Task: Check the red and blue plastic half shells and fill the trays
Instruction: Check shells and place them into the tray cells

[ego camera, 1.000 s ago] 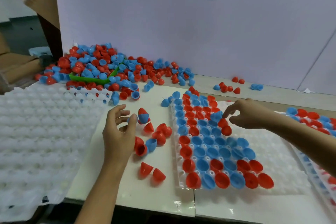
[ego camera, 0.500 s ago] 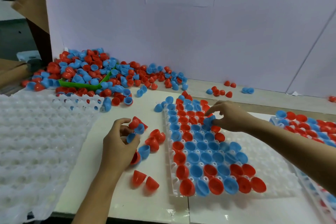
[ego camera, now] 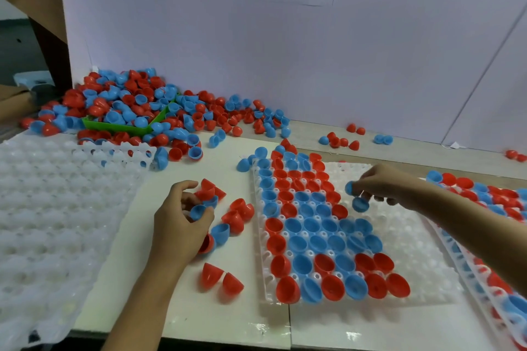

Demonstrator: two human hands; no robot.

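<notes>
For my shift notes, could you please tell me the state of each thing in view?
Middle tray: partly filled.
Left trays: empty.
Right tray: filled.
Green scoop: buried in shells.
Left hand: holds shells.
Right hand: pinches blue shells.

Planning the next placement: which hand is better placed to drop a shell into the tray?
Right hand: it hovers over the tray's empty cells holding blue shells. The left hand is off the tray.

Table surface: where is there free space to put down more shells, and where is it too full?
Free: the white board in front of the two red shells, and the middle tray's empty right part. Crowded: the shell pile at the back left.
</notes>
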